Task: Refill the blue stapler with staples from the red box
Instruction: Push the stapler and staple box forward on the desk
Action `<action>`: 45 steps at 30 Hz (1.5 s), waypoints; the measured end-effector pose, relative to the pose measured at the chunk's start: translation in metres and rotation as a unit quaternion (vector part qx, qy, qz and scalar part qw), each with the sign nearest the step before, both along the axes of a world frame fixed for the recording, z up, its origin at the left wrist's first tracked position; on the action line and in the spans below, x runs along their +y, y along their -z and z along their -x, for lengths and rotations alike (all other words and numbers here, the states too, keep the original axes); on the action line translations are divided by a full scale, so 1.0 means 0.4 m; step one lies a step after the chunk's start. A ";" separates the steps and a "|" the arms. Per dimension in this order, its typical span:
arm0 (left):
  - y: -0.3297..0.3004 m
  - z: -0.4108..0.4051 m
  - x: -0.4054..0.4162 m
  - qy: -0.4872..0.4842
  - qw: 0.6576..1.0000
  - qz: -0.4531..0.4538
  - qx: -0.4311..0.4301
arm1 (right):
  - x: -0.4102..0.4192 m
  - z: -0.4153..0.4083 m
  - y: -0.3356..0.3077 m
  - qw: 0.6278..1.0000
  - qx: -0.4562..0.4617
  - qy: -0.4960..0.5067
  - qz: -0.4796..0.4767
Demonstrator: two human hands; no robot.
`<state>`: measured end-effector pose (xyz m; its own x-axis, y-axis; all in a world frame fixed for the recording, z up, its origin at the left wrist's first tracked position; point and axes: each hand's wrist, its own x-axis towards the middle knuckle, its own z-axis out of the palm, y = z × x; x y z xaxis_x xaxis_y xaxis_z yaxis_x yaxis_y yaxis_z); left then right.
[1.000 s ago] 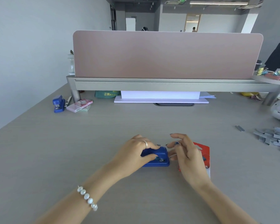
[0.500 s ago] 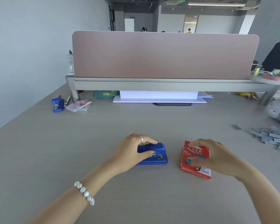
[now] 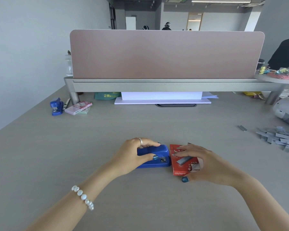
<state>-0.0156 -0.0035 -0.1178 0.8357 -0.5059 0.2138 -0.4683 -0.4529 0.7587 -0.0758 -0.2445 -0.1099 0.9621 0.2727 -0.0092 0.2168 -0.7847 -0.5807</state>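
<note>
The left hand [image 3: 132,157] clasps the closed blue stapler [image 3: 154,156] on the desk [image 3: 57,155]; the right hand [image 3: 207,164] grips the red box [image 3: 182,161] touching its right. Steady the box, then open its flap gently.

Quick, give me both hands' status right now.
Left hand: grip closed on the blue stapler, which lies on the desk.
Right hand: grip closed on the red staple box.
</note>
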 end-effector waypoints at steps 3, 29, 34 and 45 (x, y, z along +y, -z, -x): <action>0.000 0.001 0.001 0.000 1.000 0.005 0.000 | 0.002 0.002 -0.005 1.000 0.006 -0.008 0.000; 0.006 -0.348 -0.087 -0.044 0.998 -0.016 -0.052 | -0.043 -0.364 0.028 0.993 -0.096 0.072 0.006; 0.002 -0.432 -0.098 -0.050 0.996 -0.034 -0.065 | -0.054 -0.457 0.033 0.991 -0.110 0.081 0.014; -0.003 -0.440 -0.097 -0.061 0.996 -0.034 -0.058 | -0.060 -0.444 0.012 0.992 -0.081 0.097 -0.023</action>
